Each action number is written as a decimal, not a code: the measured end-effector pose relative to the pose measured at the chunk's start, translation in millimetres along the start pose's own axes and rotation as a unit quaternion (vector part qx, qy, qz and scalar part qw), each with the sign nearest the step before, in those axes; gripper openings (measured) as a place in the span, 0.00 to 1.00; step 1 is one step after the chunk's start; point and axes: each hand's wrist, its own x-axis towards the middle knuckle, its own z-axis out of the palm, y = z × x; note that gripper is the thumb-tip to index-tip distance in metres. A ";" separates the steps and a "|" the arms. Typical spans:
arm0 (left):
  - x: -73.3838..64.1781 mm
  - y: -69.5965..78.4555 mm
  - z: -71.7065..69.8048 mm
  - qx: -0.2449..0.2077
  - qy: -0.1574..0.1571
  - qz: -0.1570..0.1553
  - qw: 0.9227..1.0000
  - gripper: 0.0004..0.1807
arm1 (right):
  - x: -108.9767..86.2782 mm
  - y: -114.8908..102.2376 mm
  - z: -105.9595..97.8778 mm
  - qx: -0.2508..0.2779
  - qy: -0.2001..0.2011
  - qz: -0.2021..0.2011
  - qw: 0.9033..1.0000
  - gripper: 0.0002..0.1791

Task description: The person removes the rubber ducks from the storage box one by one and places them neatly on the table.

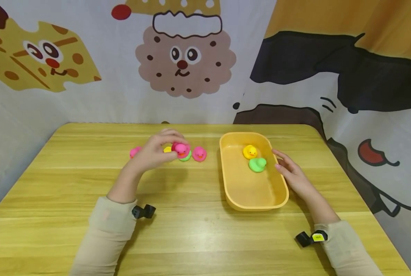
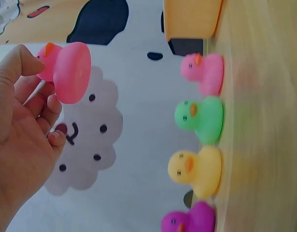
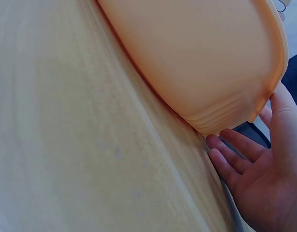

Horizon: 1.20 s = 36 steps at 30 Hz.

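Note:
My left hand (image 1: 153,151) pinches a pink rubber duck (image 2: 71,72) between thumb and fingers, raised above the table, its flat base showing in the left wrist view. Behind it stands a row of ducks: a pink duck (image 1: 199,154), a green duck (image 2: 211,118), a yellow duck (image 2: 206,171) and a purple duck (image 2: 199,220). At the right side of a yellow-orange plastic bin (image 1: 257,191), my right hand (image 1: 293,176) touches the rim and outer wall with fingers loosely extended. Inside the bin sit a yellow duck (image 1: 250,152) and a green duck (image 1: 258,165).
Another pink duck (image 1: 134,152) stands at the left of the row, partly hidden by my left hand. Everything is on a wood-grain table (image 1: 191,237). A cartoon-printed cloth (image 1: 122,103) hangs directly behind its far edge.

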 end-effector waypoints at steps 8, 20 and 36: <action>-11.3 -3.6 -27.0 0.011 0.011 -0.035 0.999 0.18 | 0.3 1.0 1.2 0.006 0.001 -0.002 1.000 0.28; -28.6 -10.9 -55.6 0.028 0.038 -0.110 0.993 0.18 | 0.6 0.5 1.0 0.000 -0.003 -0.004 1.000 0.29; -51.9 -33.0 -84.5 0.014 0.092 -0.140 0.986 0.17 | 0.8 0.4 0.9 0.008 -0.002 -0.005 1.000 0.28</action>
